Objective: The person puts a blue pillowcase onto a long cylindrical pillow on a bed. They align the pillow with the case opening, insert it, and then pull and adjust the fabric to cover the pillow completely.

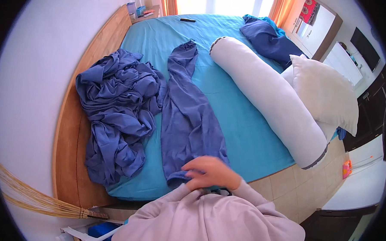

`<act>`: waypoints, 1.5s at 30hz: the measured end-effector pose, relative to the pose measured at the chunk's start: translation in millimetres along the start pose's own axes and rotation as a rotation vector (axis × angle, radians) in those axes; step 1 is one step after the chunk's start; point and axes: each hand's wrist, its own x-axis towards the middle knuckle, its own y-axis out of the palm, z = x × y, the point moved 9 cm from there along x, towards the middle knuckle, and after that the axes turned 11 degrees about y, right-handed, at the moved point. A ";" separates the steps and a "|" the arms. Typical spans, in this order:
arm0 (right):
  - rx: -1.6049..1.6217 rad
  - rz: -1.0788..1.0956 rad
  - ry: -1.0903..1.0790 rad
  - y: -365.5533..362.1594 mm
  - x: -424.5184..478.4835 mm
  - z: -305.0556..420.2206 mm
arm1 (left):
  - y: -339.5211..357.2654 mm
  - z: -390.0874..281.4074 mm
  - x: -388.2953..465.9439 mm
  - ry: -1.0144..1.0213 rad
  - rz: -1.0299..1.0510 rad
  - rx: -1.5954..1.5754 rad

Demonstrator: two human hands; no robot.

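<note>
My right hand (211,173), blurred, is over the near end of a long blue bolster case (193,120), its fingers apart and pointing left. I see nothing held in it. Of my left arm only the pale sleeve (176,195) shows clearly; its hand is largely hidden by the right hand and the garment folds. The case lies lengthwise on the turquoise fitted sheet (244,132), narrowing to a gathered, tied far end. To its left, a crumpled heap of blue fabric (122,107) rests by the wooden headboard. A bare white bolster (268,98) lies diagonally on the right.
An off-white pillow (323,94) leans beyond the bolster. Blue bedding (267,39) is bunched at the far right corner, and a small black object (187,20) lies near the far edge. A stick broom (53,205) stands by the wooden headboard (68,154). Tiled floor (293,186) runs along the right.
</note>
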 end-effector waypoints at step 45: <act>-0.453 -0.911 0.200 -104.6 -65.9 -39.9 | 72.5 259.5 -7.3 0.141 -0.865 -1.536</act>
